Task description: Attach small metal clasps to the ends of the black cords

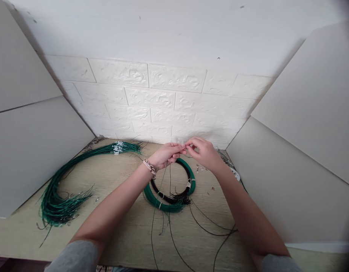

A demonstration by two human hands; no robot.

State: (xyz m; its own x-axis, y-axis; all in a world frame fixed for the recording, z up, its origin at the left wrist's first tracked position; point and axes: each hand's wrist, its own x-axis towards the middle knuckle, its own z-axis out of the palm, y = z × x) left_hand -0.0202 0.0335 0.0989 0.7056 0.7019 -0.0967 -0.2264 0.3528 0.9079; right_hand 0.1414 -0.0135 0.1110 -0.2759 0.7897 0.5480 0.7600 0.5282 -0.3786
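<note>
left hand (166,154): holding wires (170,181) | right hand (204,152): meeting it, pinch unclear | green coil (168,208) below

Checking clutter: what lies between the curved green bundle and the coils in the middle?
Head view: the left forearm crosses over the table between bundle and coils; a small shiny piece lies nearer the bundle.

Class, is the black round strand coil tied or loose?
Tied: a white band wraps the black round strand coil; its ends splay loosely.
</note>
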